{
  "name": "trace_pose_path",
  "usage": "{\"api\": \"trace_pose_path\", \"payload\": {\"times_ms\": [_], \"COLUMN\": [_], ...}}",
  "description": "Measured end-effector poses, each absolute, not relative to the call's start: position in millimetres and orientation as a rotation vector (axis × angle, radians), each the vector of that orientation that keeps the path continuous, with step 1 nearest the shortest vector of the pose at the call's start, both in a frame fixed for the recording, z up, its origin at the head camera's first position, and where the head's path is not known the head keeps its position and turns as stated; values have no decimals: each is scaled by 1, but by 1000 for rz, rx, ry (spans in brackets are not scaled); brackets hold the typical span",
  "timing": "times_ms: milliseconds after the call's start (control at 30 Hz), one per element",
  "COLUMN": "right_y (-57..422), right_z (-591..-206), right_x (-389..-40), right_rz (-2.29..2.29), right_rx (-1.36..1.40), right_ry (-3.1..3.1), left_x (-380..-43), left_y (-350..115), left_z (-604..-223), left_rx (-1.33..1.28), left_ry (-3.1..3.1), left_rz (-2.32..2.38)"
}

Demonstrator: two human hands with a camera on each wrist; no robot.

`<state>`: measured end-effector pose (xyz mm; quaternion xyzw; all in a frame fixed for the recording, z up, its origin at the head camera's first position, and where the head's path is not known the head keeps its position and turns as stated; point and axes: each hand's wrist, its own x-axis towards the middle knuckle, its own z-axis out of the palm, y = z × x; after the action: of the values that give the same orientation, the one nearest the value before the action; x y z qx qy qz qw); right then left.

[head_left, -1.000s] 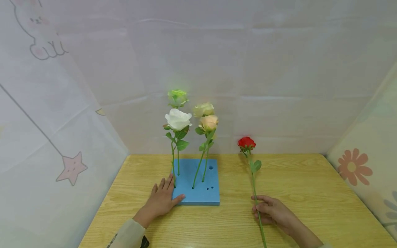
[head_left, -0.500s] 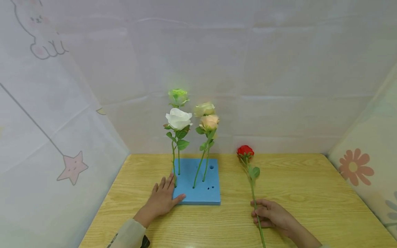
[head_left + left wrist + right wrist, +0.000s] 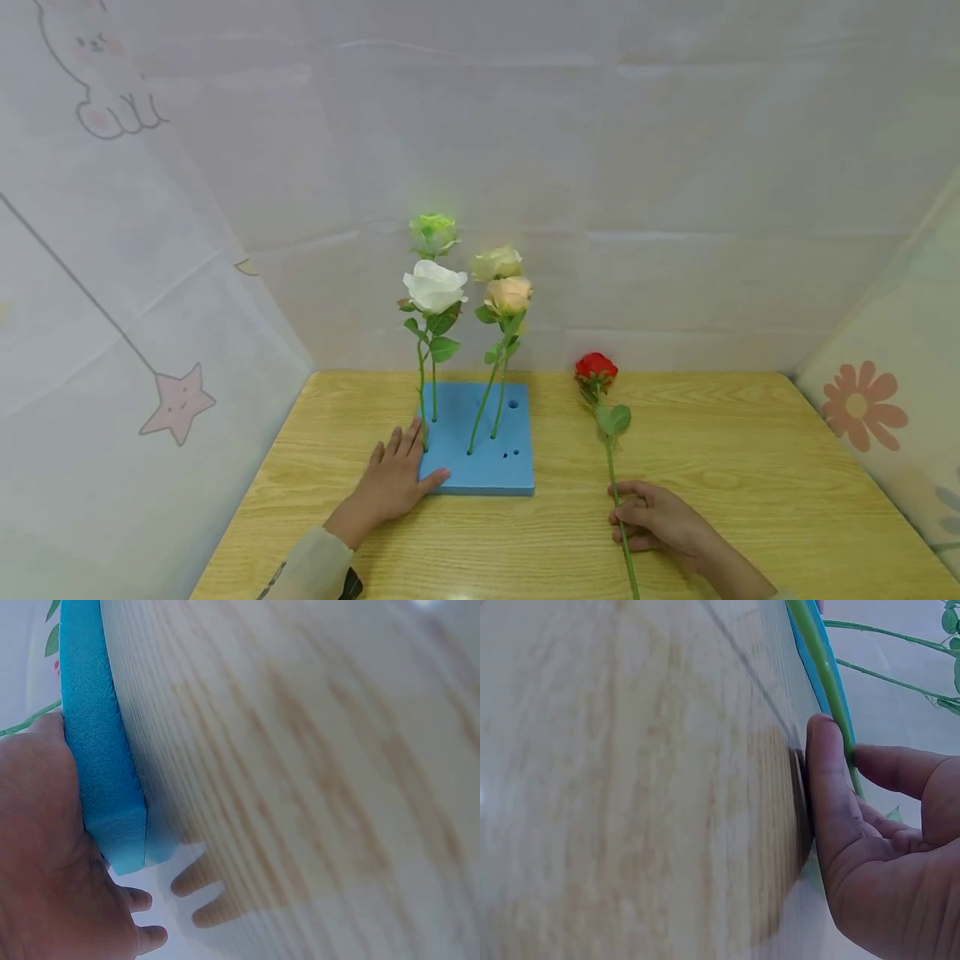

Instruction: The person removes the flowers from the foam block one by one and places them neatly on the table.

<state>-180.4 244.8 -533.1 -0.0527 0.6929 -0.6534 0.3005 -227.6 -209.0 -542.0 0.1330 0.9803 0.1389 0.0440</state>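
My right hand (image 3: 660, 525) pinches the thin green stem of a red rose (image 3: 597, 368) between thumb and fingers, low over the table's right half. The rose's bloom points toward the back wall. In the right wrist view the stem (image 3: 821, 660) passes between thumb and fingertips. With fingers straight and spread, my left hand (image 3: 386, 483) rests along the left side of a blue foam block (image 3: 480, 477), its thumb at the block's front left corner. Standing in holes of the block are a white rose (image 3: 435, 287), a green rose (image 3: 434, 234), a cream rose (image 3: 497, 263) and a peach rose (image 3: 510, 296).
The block has further holes at its right side, among them a wider hole (image 3: 513, 404) near the back corner. A wood-grain table (image 3: 720, 450) lies beneath everything. Printed cloth walls (image 3: 705, 208) close off the back and both sides.
The red rose and my right hand have come down a little toward the table, mostly in the first half second. My left hand keeps its place at the block.
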Motion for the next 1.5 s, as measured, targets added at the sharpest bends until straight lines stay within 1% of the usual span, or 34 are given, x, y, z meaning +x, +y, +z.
{"api": "trace_pose_path", "payload": {"times_ms": [400, 833, 1233, 1500], "right_y": [243, 241, 215, 191], "right_z": [-528, -514, -490, -484], "right_x": [-179, -188, -206, -214], "right_rz": [-1543, -1554, -1624, -1717], "right_rx": [-104, -169, -276, -327], "right_ry": [2125, 2132, 2119, 2126], "left_x": [-231, -229, -227, -228], "left_y": [-210, -210, -209, -210], "left_z": [-546, -543, -541, -544], "left_rx": [397, 406, 392, 395], "left_ry": [2995, 2992, 2978, 2988], "left_rz": [387, 405, 442, 433]}}
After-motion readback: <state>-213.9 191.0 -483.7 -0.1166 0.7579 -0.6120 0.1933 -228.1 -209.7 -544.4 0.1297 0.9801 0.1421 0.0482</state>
